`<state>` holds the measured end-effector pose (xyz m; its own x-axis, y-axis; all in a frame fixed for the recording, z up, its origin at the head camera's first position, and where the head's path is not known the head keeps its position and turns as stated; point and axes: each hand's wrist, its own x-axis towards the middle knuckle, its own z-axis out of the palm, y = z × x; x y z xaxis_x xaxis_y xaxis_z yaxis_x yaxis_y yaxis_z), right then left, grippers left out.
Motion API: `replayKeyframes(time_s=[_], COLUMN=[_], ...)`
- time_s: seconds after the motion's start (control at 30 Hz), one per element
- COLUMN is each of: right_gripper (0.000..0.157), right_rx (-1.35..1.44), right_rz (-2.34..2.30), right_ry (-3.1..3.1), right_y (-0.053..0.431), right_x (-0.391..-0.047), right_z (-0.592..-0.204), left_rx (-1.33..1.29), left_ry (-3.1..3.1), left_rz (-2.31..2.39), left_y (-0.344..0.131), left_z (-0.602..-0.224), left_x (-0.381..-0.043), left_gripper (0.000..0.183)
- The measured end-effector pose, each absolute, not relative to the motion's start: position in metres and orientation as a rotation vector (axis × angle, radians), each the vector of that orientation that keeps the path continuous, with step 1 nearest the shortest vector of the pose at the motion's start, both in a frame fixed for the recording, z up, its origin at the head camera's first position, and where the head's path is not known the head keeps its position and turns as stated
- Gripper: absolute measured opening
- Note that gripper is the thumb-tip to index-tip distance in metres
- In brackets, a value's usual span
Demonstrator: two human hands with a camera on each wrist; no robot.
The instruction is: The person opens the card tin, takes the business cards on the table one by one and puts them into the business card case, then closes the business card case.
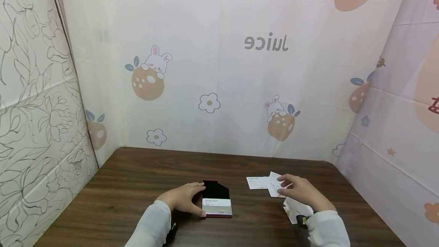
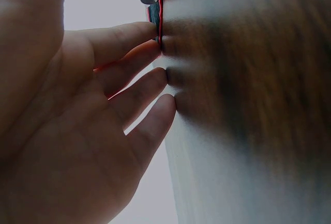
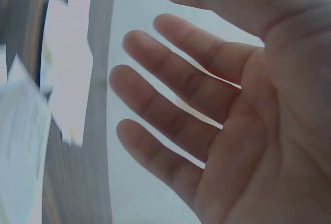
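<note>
An opened business card case (image 1: 217, 209), with a black inner flap, a silvery front and a red edge, lies on the table in the head view. A white card (image 1: 217, 202) sits across it. My left hand (image 1: 183, 198) rests beside the case, thumb at its near left corner and index fingertip at its far left side. In the left wrist view, the other fingertips (image 2: 168, 100) come down to the tabletop. My right hand (image 1: 303, 191) hovers over loose white business cards (image 1: 257, 183), fingers spread and slightly bent, with nothing between them.
More white cards (image 1: 294, 209) lie overlapping under the right hand and wrist. The dark wooden table (image 1: 154, 163) meets a patterned curtain (image 1: 205, 68) at the back, with further curtains on the left and right.
</note>
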<state>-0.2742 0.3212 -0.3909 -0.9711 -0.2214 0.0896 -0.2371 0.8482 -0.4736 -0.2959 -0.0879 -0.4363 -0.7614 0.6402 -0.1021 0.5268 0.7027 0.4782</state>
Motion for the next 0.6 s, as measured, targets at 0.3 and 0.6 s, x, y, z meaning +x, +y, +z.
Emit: replayKeyframes(time_s=[0.3, 0.6], right_gripper=[0.051, 0.056], right_rx=[0.124, 0.033], right_rz=[0.659, 0.597], right_ry=[-3.09, -3.203], right_y=[0.355, 0.365], right_x=[-0.263, -0.263], right_z=[-0.39, -0.396], left_rx=[0.918, 0.91], left_ry=[2.65, 2.641], left_rz=[0.625, 0.627], left_y=[-0.088, -0.088], left_z=[-0.435, -0.434], left_x=[-0.296, -0.295], left_gripper=[0.09, 0.089])
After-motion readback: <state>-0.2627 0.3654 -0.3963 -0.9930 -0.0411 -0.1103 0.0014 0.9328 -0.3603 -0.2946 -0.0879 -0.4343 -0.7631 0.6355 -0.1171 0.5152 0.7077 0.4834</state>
